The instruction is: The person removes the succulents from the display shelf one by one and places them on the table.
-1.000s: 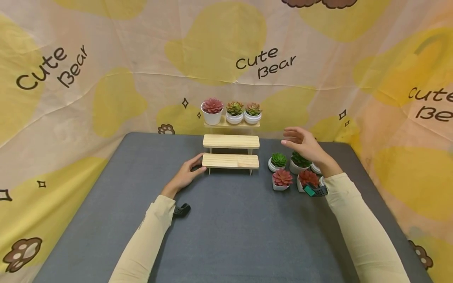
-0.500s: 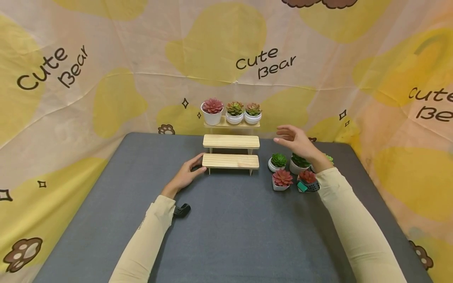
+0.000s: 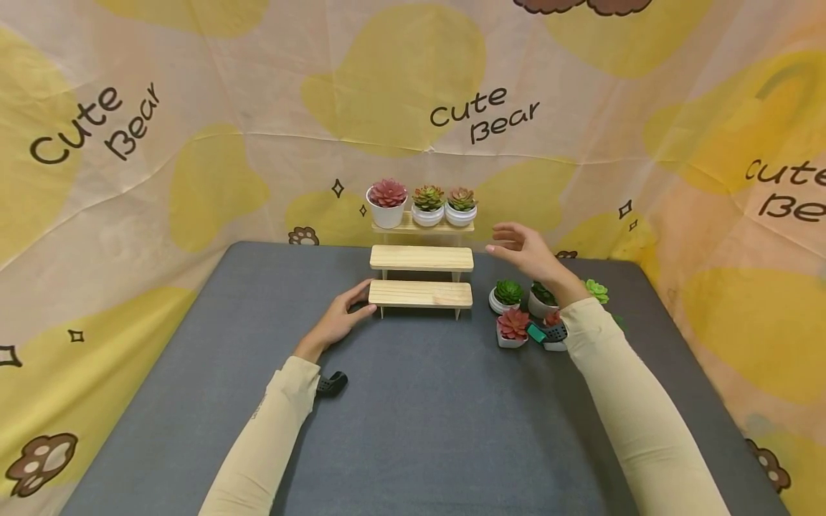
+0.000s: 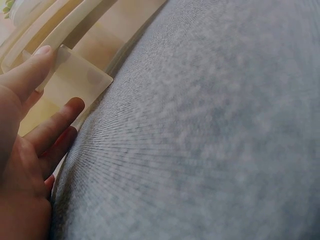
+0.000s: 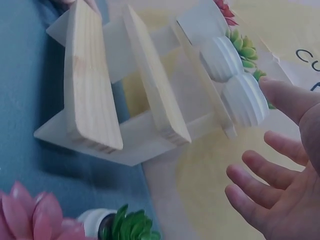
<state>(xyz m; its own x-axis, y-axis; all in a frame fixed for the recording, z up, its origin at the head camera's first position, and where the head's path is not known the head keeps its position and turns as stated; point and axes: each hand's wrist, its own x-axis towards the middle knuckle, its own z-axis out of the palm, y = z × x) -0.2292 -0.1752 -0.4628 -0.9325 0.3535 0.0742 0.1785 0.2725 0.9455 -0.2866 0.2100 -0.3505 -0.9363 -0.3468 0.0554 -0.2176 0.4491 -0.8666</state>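
A three-tier display stand (image 3: 421, 294) has pale wooden steps and translucent side panels (image 5: 150, 132). My left hand (image 3: 337, 320) holds the left end of its lowest step, thumb and fingers about that end; in the left wrist view the left hand's thumb (image 4: 37, 67) lies against the step's edge. Three potted succulents stand on the top step: a large pink one (image 3: 387, 203) and two small green-red ones (image 3: 429, 206) (image 3: 461, 206). My right hand (image 3: 525, 252) hovers with nothing in it, right of the upper steps, its fingers loosely bent.
Several more potted succulents stand right of the stand, among them a green one (image 3: 507, 295) and a pink one (image 3: 513, 326); my right forearm partly hides others, including a light green one (image 3: 596, 290). A printed cloth backdrop (image 3: 361, 79) rises behind the grey table (image 3: 413, 430).
My right hand has moved left and slightly up, toward the stand, uncovering the light green succulent at the right. My left hand and the stand have stayed in place.
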